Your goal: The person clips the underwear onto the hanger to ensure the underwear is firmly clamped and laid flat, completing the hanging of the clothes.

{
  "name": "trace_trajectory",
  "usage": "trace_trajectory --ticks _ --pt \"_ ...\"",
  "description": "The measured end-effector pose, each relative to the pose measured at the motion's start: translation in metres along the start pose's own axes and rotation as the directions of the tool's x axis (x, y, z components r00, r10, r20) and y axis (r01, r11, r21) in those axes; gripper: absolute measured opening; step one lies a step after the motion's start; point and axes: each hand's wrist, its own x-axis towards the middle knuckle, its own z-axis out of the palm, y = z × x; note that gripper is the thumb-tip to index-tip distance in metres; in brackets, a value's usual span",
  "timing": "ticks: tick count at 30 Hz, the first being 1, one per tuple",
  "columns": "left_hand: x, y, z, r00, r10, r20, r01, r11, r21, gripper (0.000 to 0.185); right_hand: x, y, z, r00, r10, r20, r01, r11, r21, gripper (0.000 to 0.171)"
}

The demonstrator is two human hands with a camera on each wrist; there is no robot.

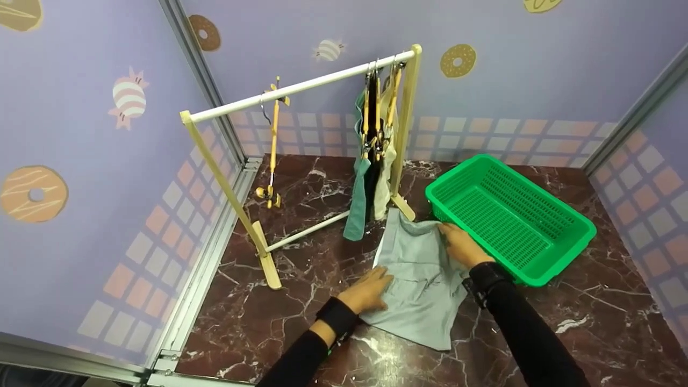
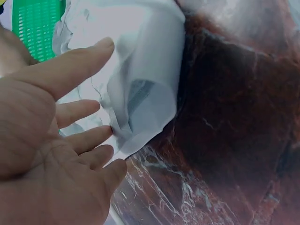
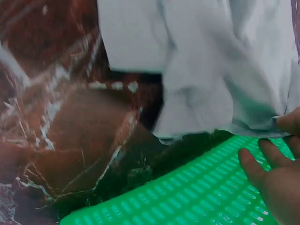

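I see my left hand [image 1: 368, 290] lying flat, fingers [image 2: 89, 110] straight, on the left edge of the grey-green garment [image 1: 422, 279] spread on the marble tabletop [image 1: 301, 279]. My right hand [image 1: 462, 244] pinches its far right corner, just beside the green basket [image 1: 570, 242]. Further back, the wooden rack [image 1: 301, 86] carries hangers and hung cloths [image 1: 371, 177].

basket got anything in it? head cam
No, the green basket shows only its bare perforated floor; the grey garment lies on the table beside it.
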Motion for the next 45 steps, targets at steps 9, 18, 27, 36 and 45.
trace_trajectory --ticks 9,18,27,36,45 --pt "-0.004 0.010 0.012 0.998 0.022 -0.064 -0.015 0.994 0.109 0.084 0.014 0.015 -0.010 0.991 0.130 0.036 -0.130 0.992 0.003 0.063" --pt "-0.006 0.009 0.018 0.995 0.034 -0.094 -0.019 0.988 0.154 0.084 0.012 -0.001 0.025 0.983 0.180 -0.048 -0.183 0.980 -0.083 0.051" --pt "-0.009 0.004 0.017 0.996 -0.009 -0.092 0.023 0.989 0.144 0.086 0.009 -0.010 0.041 0.968 0.238 0.078 -0.232 0.970 -0.077 0.057" --pt "-0.008 0.007 0.017 0.997 -0.021 -0.071 0.030 0.991 0.132 0.090 0.019 -0.008 0.035 0.914 0.386 0.128 -0.380 0.922 -0.073 0.057" --pt "-0.009 0.006 0.019 0.997 -0.027 -0.077 0.036 0.992 0.119 0.090 0.031 -0.016 0.045 0.973 0.215 0.079 -0.208 0.974 -0.092 0.051"
